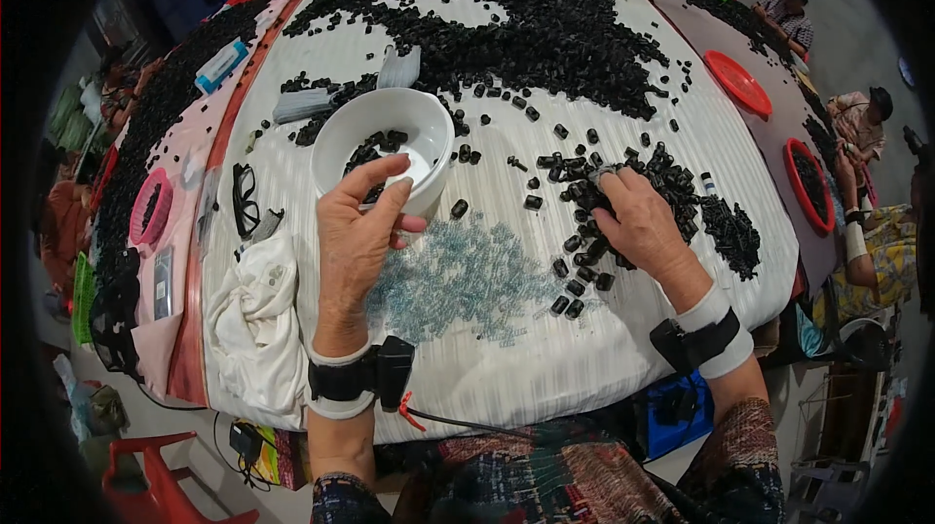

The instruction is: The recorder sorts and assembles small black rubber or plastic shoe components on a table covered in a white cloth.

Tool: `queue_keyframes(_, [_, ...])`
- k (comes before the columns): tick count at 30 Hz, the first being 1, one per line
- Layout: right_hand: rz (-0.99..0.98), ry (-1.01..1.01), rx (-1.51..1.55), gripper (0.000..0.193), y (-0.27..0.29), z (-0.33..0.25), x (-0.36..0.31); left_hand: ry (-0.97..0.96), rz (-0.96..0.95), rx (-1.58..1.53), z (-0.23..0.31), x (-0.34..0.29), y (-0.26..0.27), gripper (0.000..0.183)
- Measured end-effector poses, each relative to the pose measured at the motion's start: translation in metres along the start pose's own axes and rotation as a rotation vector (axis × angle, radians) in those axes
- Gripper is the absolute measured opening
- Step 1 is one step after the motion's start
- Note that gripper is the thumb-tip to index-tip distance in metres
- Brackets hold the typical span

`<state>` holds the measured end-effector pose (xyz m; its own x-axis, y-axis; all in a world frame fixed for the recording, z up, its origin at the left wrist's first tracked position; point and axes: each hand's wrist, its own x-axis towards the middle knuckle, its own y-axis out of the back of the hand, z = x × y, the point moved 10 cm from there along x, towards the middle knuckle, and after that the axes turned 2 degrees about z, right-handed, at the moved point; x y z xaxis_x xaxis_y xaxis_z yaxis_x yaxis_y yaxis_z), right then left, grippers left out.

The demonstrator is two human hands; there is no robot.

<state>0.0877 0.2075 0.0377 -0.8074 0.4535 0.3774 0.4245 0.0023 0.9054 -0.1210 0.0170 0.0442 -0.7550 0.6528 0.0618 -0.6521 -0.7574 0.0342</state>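
My left hand is raised at the near side of a white bowl, which has some black pieces inside. Its thumb and index finger are slightly apart, and nothing shows between them. My right hand reaches into a heap of small black cylindrical plastic parts, its fingers curled down. What its fingertips grip is hidden among the parts. Between my hands lies a spread of small thin metal springs. A pile of thin black pins is right of my right hand.
A large mass of black parts covers the far table. Eyeglasses and a crumpled white cloth lie at left. Grey bundles sit beside the bowl. Red trays and other people are at the side tables.
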Motion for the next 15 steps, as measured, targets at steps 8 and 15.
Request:
queue_keyframes(8, [0.011,0.272,0.116,0.020,-0.005,-0.077,-0.006,-0.102,0.039,-0.149,0.020,-0.008,-0.002,0.020])
queue_keyframes(15, [-0.068,0.505,0.193,0.019,-0.013,-0.129,-0.019,0.013,-0.032,-0.184,0.013,-0.010,-0.014,0.019])
